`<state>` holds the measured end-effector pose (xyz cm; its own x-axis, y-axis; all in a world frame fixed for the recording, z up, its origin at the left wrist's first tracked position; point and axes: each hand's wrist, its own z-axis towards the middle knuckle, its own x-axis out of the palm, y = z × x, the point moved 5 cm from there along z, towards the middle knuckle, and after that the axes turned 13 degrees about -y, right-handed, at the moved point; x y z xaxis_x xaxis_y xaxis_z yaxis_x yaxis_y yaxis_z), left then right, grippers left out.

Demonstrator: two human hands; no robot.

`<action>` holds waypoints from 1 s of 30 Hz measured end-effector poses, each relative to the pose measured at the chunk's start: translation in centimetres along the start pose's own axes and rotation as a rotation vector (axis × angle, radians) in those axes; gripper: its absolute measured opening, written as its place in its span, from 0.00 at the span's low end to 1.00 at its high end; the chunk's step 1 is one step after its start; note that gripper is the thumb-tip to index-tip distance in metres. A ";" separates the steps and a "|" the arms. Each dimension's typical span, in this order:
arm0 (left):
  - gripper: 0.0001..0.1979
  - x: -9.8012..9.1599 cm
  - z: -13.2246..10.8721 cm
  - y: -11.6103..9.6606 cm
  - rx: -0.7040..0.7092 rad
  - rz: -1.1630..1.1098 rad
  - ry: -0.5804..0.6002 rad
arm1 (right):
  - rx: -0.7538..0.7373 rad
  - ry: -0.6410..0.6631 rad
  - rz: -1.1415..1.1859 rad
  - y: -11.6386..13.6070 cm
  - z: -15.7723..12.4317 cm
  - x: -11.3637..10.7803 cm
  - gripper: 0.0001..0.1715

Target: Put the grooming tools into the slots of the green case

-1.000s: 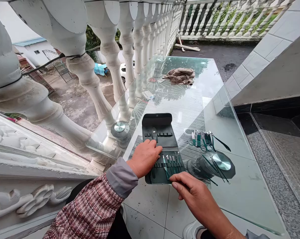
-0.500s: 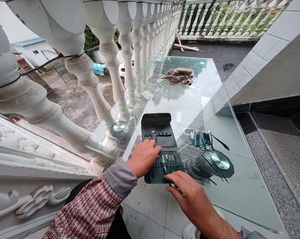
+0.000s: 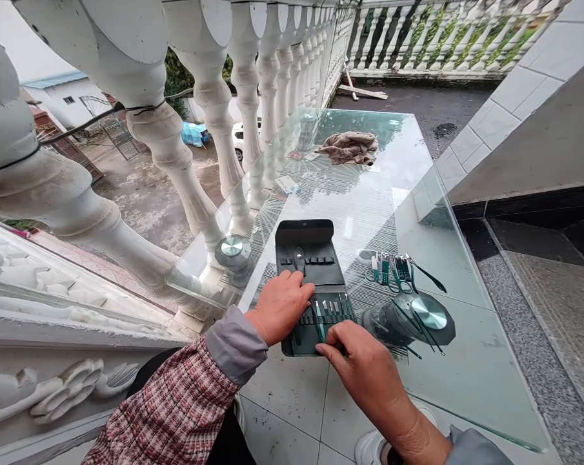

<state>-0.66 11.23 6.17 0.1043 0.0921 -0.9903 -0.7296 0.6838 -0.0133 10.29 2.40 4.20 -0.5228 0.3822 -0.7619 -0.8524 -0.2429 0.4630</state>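
Note:
A black manicure case [image 3: 315, 255] lies unfolded at the near edge of the glass table, with several slim green-handled tools [image 3: 335, 309] in its lower loops. My left hand [image 3: 282, 307] is closed over the left side of the case, fingers curled onto its middle; it hides part of the loops. At the lower part of the case my right hand [image 3: 364, 361] pinches the bottom end of green tweezers [image 3: 320, 326], whose upper part sits in the loops. Right of the case lie nail clippers [image 3: 383, 268], small scissors [image 3: 399, 284], cuticle nippers [image 3: 424, 274] and thin green tools [image 3: 410, 316].
The glass table [image 3: 466, 368] stands on round metal-capped supports [image 3: 430, 313]. A crumpled brown cloth [image 3: 350, 148] lies toward its far end. White balusters [image 3: 219, 123] run along the left, and stone steps [image 3: 538, 258] are on the right.
My right hand has shifted slightly left and up, and its fingers have closed more tightly around the lower end of the tweezers. My left hand and the case stay in place.

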 end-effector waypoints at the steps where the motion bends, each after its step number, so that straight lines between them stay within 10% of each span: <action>1: 0.07 0.0 0.0 0.0 0.000 0.000 0.001 | 0.016 0.006 -0.004 -0.1 0.0 0.1 0.13; 10: 0.07 -0.2 -0.1 0.0 0.004 -0.013 0.000 | 0.088 0.035 0.162 -0.9 0.4 -1.2 0.06; 30: 0.08 0.1 0.0 0.1 -0.007 -0.028 0.000 | -0.383 -0.106 -0.258 1.5 -1.1 -0.2 0.15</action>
<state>-0.78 11.30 6.06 0.1246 0.0727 -0.9895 -0.7308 0.6813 -0.0420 9.09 0.99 4.60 -0.3094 0.5572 -0.7706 -0.9005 -0.4321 0.0491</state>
